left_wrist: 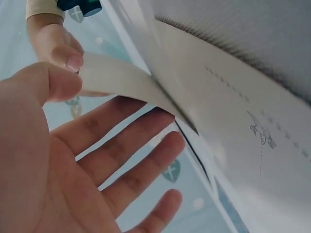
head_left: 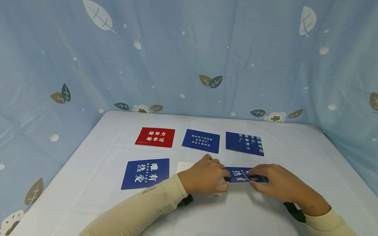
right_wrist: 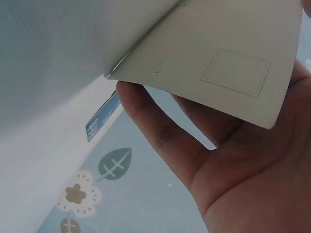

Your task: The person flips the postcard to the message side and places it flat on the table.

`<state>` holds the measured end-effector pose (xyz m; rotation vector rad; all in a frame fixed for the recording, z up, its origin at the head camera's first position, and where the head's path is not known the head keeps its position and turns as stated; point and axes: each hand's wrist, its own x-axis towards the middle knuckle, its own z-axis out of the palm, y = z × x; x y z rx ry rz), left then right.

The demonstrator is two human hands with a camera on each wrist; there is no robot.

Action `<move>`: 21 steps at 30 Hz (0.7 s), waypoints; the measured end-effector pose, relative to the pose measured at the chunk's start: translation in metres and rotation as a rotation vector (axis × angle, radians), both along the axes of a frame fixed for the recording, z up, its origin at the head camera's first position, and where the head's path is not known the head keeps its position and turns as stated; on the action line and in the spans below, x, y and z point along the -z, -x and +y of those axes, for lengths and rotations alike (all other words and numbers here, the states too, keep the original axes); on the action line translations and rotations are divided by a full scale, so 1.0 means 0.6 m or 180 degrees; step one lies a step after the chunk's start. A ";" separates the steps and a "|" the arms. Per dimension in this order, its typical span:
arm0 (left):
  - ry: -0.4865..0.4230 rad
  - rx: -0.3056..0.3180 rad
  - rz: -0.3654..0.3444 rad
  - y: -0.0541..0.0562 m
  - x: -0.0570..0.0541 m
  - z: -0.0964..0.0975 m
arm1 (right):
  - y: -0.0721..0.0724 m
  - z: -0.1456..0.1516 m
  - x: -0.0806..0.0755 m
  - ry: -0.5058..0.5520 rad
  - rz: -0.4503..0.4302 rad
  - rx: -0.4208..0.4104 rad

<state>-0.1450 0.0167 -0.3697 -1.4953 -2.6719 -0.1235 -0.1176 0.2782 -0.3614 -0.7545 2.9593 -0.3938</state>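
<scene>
Both hands are at a blue card with white characters, raised and tilted off the table. My right hand pinches its right end between thumb and fingers. In the right wrist view, its pale back shows a printed dashed rectangle. My left hand is at the card's left end. In the left wrist view, its fingers are fairly straight, the upper ones touching the bowed card from behind, with the thumb apart from them. A white card with a small drawing lies on the table, partly hidden under the left hand in the head view.
A red card and two blue cards, one in the middle and one at the right, form the back row. Another blue card lies by the left sleeve. A patterned blue curtain hangs behind the white table.
</scene>
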 end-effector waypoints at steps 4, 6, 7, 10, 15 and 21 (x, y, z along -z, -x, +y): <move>-0.0113 -0.0017 0.0027 0.003 -0.001 0.002 | 0.001 0.000 -0.003 0.0038 0.0058 -0.0016; -0.0157 -0.0041 0.0018 0.004 -0.002 0.003 | 0.001 0.001 -0.005 0.0032 0.0074 -0.0015; -0.0178 -0.0051 0.0007 0.004 -0.003 0.003 | 0.001 0.001 -0.006 0.0018 0.0076 -0.0004; -0.0239 -0.0072 -0.0031 0.005 -0.005 0.003 | 0.000 0.002 -0.008 -0.0039 0.0071 0.0029; -0.0319 -0.0104 -0.0039 0.006 -0.008 0.001 | 0.002 0.006 -0.009 -0.0079 0.0178 0.0035; -0.0446 -0.0106 0.0020 0.010 -0.011 0.000 | 0.003 0.009 -0.007 -0.0014 0.0454 0.0005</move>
